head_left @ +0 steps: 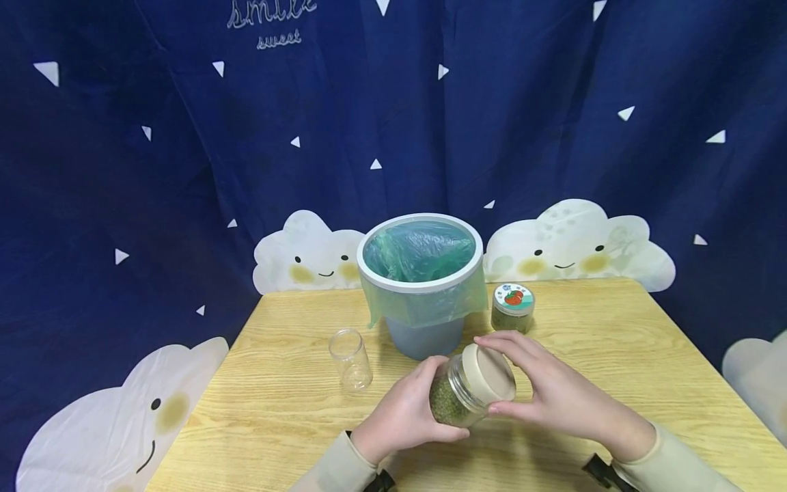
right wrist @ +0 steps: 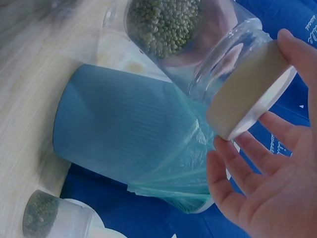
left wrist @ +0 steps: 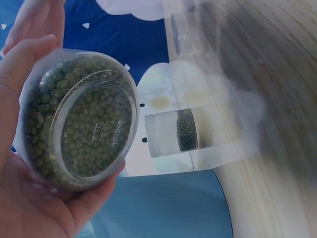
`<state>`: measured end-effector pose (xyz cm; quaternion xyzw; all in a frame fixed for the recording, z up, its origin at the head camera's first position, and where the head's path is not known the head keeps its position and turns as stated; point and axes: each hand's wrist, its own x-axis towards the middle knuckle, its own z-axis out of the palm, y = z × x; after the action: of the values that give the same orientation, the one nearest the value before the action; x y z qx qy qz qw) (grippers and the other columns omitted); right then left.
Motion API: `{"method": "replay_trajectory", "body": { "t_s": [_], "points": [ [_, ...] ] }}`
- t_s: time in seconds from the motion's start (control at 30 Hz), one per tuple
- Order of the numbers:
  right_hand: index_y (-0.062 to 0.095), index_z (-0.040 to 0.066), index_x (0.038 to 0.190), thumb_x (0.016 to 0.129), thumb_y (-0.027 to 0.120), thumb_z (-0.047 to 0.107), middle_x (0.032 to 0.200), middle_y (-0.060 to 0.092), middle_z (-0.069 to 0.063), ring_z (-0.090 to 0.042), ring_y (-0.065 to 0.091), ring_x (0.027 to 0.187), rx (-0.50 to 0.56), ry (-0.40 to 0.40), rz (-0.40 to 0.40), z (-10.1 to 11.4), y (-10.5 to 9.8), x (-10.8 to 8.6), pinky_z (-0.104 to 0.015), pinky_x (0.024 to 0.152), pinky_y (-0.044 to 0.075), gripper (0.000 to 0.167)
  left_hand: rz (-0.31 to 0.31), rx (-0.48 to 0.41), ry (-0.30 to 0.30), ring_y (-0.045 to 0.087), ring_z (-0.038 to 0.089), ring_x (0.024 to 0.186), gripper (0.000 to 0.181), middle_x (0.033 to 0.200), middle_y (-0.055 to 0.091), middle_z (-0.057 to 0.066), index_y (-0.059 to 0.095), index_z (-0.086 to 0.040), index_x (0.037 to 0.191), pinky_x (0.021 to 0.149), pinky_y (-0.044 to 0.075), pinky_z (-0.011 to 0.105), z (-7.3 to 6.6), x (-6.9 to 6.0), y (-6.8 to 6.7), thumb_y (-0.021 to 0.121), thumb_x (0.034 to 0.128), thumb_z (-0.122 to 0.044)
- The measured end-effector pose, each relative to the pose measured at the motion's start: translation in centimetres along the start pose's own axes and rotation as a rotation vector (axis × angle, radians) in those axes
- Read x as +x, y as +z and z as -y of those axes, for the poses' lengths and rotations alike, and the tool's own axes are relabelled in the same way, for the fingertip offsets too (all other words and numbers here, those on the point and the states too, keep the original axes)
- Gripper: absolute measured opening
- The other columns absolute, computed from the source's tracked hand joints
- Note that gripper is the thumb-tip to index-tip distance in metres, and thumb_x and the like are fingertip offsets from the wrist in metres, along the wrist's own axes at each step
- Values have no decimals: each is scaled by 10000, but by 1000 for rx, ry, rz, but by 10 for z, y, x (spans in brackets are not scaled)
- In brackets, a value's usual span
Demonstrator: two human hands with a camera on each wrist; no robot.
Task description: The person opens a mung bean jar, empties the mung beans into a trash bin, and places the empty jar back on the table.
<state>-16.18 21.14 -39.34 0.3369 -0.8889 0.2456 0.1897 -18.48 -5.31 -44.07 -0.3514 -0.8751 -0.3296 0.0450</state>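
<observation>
Head view, we note left hand, fingers curled round clear cylindrical jar of green beans, right hand, fingers spread, pinching its beige lid

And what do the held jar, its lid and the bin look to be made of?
Jar: clear, glossy plastic or glass; beans show through. Lid: probably plastic, smooth, opaque, matte beige. Bin: likely moulded plastic, its matte blue wall finely ribbed.

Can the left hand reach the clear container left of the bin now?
Probably not without letting go: the left hand grips the bean jar, though nothing seems to block its way to the clear container.
</observation>
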Motion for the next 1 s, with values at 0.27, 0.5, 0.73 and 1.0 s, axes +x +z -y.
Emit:
{"method": "replay_trajectory", "body": {
  "t_s": [0.27,0.5,0.73,1.0],
  "points": [
    [539,210,1466,719,940,374,1413,556,57,-168,540,1266,-8,47,-80,-10,-9,-2,-101,1085,327,864,-38,-15,-70,619,133,1178,981,1310,608,18,421,-127,1453,1015,538,331,2,-1,-1,944,695,-465],
    [560,191,1444,710,948,361,1342,591,18,-195,564,1207,-92,126,-93,-28,-11,-13,-392,971,475,847,-63,-54,-100,617,146,1191,962,1317,609,8,421,-135,1445,1020,536,357,3,-2,-2,941,702,-457],
    [601,171,1401,685,964,320,1267,619,-11,-202,573,1110,-143,162,-112,-54,-11,-27,-404,845,492,817,-85,-94,-121,610,135,1196,965,1319,615,-4,411,-151,1438,1028,530,364,7,-3,-1,953,689,-431],
    [609,116,1366,687,960,322,1225,615,-74,-270,571,1047,-170,230,-65,-86,-10,-53,-419,812,444,792,-115,-115,-127,603,135,1193,958,1302,605,-13,420,-136,1426,1031,527,373,8,-6,-2,965,680,-390]
  ]
}}
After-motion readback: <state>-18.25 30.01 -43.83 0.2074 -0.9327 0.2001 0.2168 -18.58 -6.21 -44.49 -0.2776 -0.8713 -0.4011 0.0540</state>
